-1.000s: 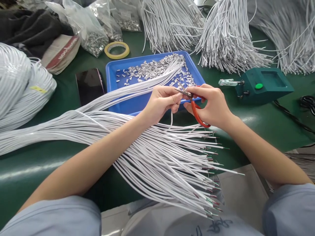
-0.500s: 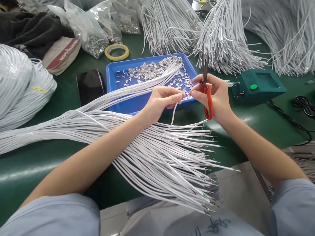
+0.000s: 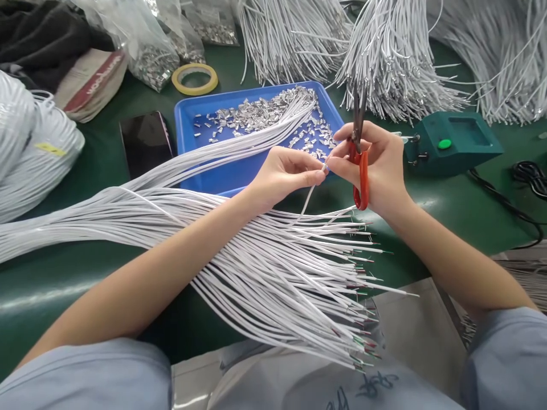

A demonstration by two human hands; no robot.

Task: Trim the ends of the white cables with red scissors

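Note:
My left hand (image 3: 290,173) pinches a white cable (image 3: 308,198) near its end, above the front edge of a blue tray (image 3: 205,183). Against that cable end, my right hand (image 3: 376,156) touches with thumb and fingertip; what lies between them is too small to make out. Red-handled scissors (image 3: 362,179) are held in the right hand, blades pointing up and away. Small metal clips (image 3: 256,117) lie scattered in the tray, with a bundle of white cables across them. Under my left forearm a larger fan of white cables (image 3: 273,267) spreads rightward, ends stripped to thin coloured wires.
A green machine (image 3: 457,142) with a black cord stands to the right. A phone (image 3: 146,142), a roll of yellow tape (image 3: 195,78) and bags of metal clips (image 3: 154,65) are at the left. Hanks of white cable (image 3: 384,62) lie at the back.
My two hands have come together, and the right fingertips now meet the cable end in the left. The view has shifted slightly, moving the tray a little left and up.

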